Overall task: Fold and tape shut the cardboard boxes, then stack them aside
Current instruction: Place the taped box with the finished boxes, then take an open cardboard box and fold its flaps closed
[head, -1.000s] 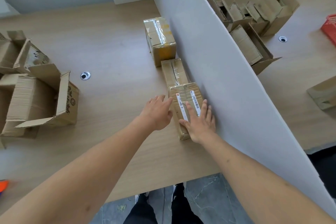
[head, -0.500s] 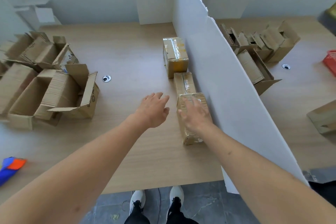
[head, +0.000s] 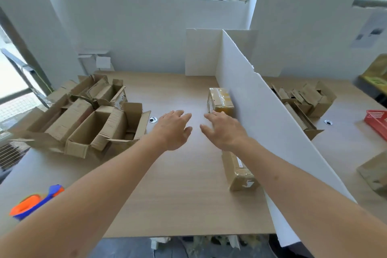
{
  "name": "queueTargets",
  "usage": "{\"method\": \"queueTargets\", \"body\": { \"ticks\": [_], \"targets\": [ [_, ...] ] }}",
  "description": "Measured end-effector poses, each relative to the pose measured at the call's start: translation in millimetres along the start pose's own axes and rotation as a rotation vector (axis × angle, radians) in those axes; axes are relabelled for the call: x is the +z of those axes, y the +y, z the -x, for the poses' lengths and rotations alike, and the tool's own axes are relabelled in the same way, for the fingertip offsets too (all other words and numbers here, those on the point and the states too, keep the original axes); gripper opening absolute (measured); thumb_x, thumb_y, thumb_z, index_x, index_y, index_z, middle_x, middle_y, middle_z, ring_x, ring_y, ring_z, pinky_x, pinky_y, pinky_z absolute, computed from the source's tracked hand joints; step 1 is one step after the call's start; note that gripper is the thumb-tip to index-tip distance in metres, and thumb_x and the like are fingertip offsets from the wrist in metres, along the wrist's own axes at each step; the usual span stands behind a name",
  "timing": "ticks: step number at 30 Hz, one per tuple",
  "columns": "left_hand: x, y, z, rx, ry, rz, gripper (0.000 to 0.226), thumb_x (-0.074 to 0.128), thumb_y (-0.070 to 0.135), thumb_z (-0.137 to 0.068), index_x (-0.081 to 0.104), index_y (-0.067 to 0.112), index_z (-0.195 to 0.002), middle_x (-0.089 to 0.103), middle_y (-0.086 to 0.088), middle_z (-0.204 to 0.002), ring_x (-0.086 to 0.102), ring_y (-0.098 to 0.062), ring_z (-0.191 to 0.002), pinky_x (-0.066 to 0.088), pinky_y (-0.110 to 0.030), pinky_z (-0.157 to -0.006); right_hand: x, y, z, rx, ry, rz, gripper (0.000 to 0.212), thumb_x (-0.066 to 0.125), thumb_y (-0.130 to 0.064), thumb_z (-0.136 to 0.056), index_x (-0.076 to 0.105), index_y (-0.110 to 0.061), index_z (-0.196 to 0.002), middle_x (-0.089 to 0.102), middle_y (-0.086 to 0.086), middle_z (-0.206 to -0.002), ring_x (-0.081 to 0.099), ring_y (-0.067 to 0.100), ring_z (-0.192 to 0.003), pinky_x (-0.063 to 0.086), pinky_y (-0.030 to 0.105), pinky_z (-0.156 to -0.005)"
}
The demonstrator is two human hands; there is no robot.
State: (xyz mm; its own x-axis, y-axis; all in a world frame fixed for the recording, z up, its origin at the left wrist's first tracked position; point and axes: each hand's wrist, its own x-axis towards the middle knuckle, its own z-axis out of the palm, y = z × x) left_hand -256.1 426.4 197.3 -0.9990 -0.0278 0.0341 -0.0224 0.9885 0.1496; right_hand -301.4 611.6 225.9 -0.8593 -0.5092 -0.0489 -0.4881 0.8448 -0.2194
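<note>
Left hand: the left hand (head: 174,130) hangs over the bare table (head: 178,199) with fingers spread and relaxed, grasping nothing, and is turned a little toward the pile of unsealed boxes.
Right hand: the right hand (head: 225,131) is likewise loose and empty, fingers straight, held above the row of finished boxes rather than pressing on any of them (whether a fingertip brushes one cannot be told).
Taped boxes: the near taped box (head: 238,172) lies flat against the foot of the white divider (head: 257,123), partly under the right forearm; the far taped box (head: 221,101) sits further along the same panel. My reading is that the divider serves as a backstop, so closed boxes line up against it and keep the middle of the table free for work.
Open boxes: the open boxes (head: 88,123) are heaped at the left with flaps standing up, well apart from the sealed row, which keeps unfinished stock from mixing with finished.
Tape dispenser: the orange and blue tape dispenser (head: 35,202) rests at the near left edge, near the left arm.
Step in hand: probably between boxes, with both hands free to fetch another open box.
</note>
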Motion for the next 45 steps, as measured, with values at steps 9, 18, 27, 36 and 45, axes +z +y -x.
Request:
{"method": "queueTargets", "body": {
  "ticks": [9, 18, 27, 36, 45],
  "targets": [
    [-37, -93, 82, -0.06, 0.05, -0.013, 0.047, 0.046, 0.041, -0.102, 0.049, 0.017, -0.143, 0.052, -0.006, -0.144, 0.048, -0.028, -0.132, 0.041, -0.046, -0.109, 5, -122, 21, -0.102, 0.02, -0.015, 0.055, 0.039, -0.052, -0.105, 0.044, -0.024, -0.153, 0.047, 0.001, -0.154, 0.039, 0.021, -0.143, 0.033, 0.041, -0.114],
    [-33, -167, 109, -0.196, 0.004, 0.017, 0.054, 0.046, 0.039, -0.104, 0.041, 0.017, -0.154, 0.046, -0.009, -0.151, 0.043, -0.03, -0.138, 0.034, -0.041, -0.114, 44, -186, -32, -0.204, -0.073, -0.019, 0.056, 0.04, -0.054, -0.103, 0.046, -0.026, -0.15, 0.046, 0.0, -0.155, 0.041, 0.021, -0.143, 0.036, 0.043, -0.115],
    [2, -235, 66, -0.318, -0.045, 0.03, 0.047, 0.048, 0.038, -0.102, 0.051, 0.016, -0.143, 0.052, -0.007, -0.143, 0.051, -0.032, -0.127, 0.044, -0.049, -0.106, 100, -197, -135, -0.24, -0.224, -0.037, 0.055, 0.041, -0.054, -0.103, 0.046, -0.027, -0.15, 0.053, 0.004, -0.148, 0.048, 0.027, -0.136, 0.043, 0.045, -0.107],
    [50, -296, 33, -0.373, -0.15, 0.067, 0.04, 0.047, 0.038, -0.102, 0.054, 0.016, -0.136, 0.055, -0.007, -0.137, 0.052, -0.029, -0.127, 0.045, -0.048, -0.105, 158, -203, -199, -0.21, -0.371, -0.012, 0.049, 0.04, -0.052, -0.103, 0.054, -0.023, -0.141, 0.056, 0.005, -0.142, 0.052, 0.03, -0.13, 0.046, 0.047, -0.104],
    [104, -370, 2, -0.279, -0.294, 0.115, 0.062, 0.053, 0.036, -0.101, 0.034, 0.014, -0.155, 0.046, -0.009, -0.15, 0.048, -0.031, -0.133, 0.041, -0.045, -0.109, 233, -249, -238, -0.094, -0.468, -0.05, 0.063, 0.05, -0.067, -0.093, 0.057, -0.025, -0.14, 0.054, 0.002, -0.138, 0.049, 0.027, -0.132, 0.048, 0.045, -0.102]
  ]
}}
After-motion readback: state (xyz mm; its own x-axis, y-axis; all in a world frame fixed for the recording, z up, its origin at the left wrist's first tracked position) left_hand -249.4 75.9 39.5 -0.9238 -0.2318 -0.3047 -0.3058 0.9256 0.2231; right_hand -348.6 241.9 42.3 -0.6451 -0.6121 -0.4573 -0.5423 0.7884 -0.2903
